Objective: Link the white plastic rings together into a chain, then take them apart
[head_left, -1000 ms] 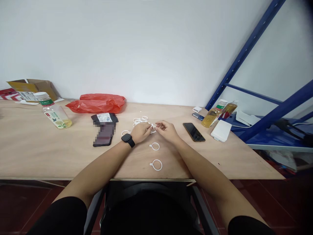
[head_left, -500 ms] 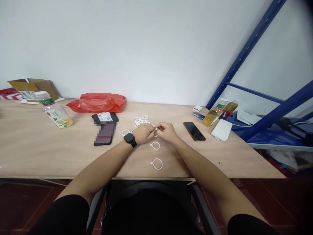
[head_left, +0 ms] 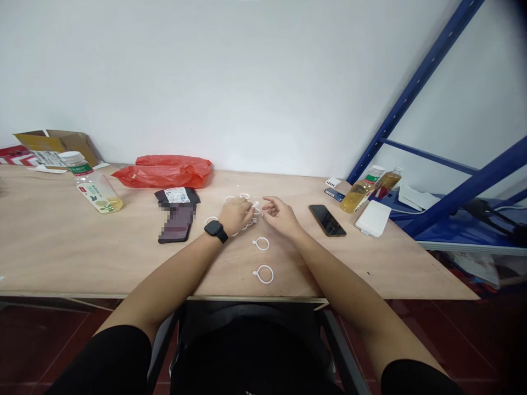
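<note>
My left hand [head_left: 239,214], with a black watch [head_left: 214,228] on its wrist, pinches a white ring [head_left: 256,204] with a small knob. My right hand [head_left: 281,215] is just to the right, apart from that ring, its fingers loosely curled and separated, nothing seen in them. Several more white rings [head_left: 244,196] lie around and under my left hand, partly hidden by it. Closer to me, two single rings lie flat one before the other: one ring [head_left: 269,244] below my hands and another ring [head_left: 272,275] near the table's front edge.
To the left are a dark phone-like item [head_left: 179,225], a black packet [head_left: 176,195], a red plastic bag [head_left: 164,173], a bottle [head_left: 96,186] and a cardboard box [head_left: 66,145]. A smartphone [head_left: 327,220], white case [head_left: 373,218] and drink bottle [head_left: 362,192] stand or lie right.
My right hand has let go and drawn slightly away from my left, its fingers opening. The white ring now shows at my left fingertips.
</note>
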A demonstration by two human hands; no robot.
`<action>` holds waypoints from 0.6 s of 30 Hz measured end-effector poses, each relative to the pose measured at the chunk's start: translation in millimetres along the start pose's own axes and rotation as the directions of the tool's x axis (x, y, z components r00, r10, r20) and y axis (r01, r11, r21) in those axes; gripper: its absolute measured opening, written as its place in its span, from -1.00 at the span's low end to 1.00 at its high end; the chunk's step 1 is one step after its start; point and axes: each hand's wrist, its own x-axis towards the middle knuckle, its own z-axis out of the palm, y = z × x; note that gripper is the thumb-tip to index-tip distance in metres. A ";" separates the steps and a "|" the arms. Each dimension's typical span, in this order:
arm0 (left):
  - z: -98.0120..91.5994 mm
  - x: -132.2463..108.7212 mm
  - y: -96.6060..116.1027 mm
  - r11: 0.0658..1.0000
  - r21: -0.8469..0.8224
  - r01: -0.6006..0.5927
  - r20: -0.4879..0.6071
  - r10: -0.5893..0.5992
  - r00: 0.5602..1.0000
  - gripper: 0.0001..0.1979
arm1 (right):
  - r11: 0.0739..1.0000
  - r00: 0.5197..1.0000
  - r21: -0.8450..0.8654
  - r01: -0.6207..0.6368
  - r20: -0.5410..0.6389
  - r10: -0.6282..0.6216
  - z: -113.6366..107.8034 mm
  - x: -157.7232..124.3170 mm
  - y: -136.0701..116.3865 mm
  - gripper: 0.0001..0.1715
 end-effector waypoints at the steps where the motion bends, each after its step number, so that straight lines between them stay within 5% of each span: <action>1: -0.8 -0.3 -5.1 0.998 0.030 0.055 -0.024 -0.055 0.998 -0.66 | 1.000 0.999 -0.026 0.015 0.035 -0.014 -2.1 -0.8 0.0 -0.55; 4: -1.3 -2.1 -17.6 0.977 0.133 0.169 -0.042 -0.165 0.985 -0.68 | 0.996 0.956 -0.059 0.062 0.291 -0.042 -4.9 -6.0 -1.8 -0.73; 7: 2.1 -4.1 -21.1 0.960 0.199 0.198 0.007 -0.204 0.979 -0.73 | 0.995 0.817 -0.052 0.081 0.576 -0.036 -2.9 -11.9 -5.2 -0.76; 10: 7.1 -5.3 -18.5 0.968 0.168 0.185 0.067 -0.199 0.978 -0.72 | 0.989 0.743 -0.054 0.136 0.666 -0.066 -1.0 -14.4 -6.8 -0.84; 14: 11.6 -6.3 -16.8 0.978 0.077 0.193 0.068 -0.198 0.978 -0.63 | 0.982 0.782 -0.117 0.146 0.622 -0.042 -3.3 -13.4 -5.1 -0.87; 18: 11.4 -6.5 -18.6 0.980 0.042 0.195 0.007 -0.196 0.981 -0.60 | 0.988 0.872 -0.131 0.081 0.489 -0.006 -6.1 -11.5 -4.8 -0.86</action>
